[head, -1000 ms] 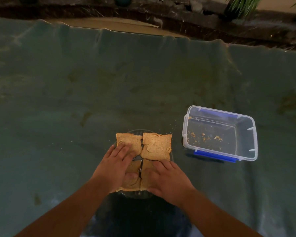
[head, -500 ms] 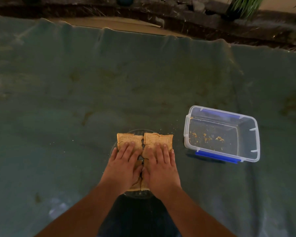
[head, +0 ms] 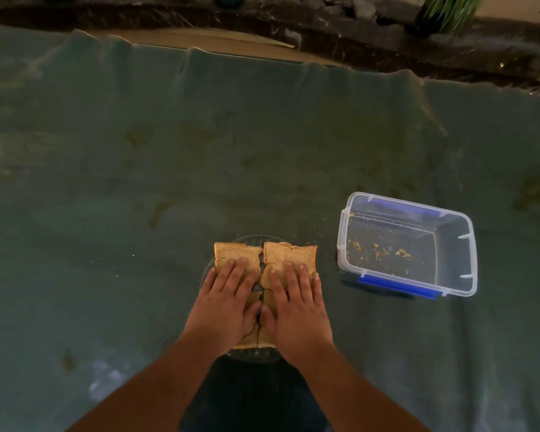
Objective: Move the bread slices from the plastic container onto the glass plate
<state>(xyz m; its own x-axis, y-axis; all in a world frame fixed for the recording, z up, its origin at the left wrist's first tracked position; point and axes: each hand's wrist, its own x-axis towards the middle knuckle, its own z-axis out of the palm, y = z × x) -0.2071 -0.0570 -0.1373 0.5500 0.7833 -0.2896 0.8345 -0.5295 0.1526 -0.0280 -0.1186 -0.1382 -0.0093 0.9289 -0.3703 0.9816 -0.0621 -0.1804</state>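
Several brown bread slices [head: 237,254] lie side by side on the round glass plate [head: 256,356] near the table's front edge. My left hand [head: 223,307] lies flat on the left slices with its fingers spread. My right hand [head: 295,307] lies flat on the right slices [head: 293,252] the same way. Both palms hide the nearer slices and most of the plate. The clear plastic container [head: 466,244] with blue clips stands to the right of the plate and holds only crumbs.
A dark green cloth [head: 200,151] covers the table, with a few crumbs around the plate. Beyond its far edge run a tan strip and a dark stone ledge [head: 356,29], with plant leaves [head: 446,7] at the top right.
My right hand slid from the near right slice up and left, so both hands now rest flat side by side on the bread. The slices sit closer together.
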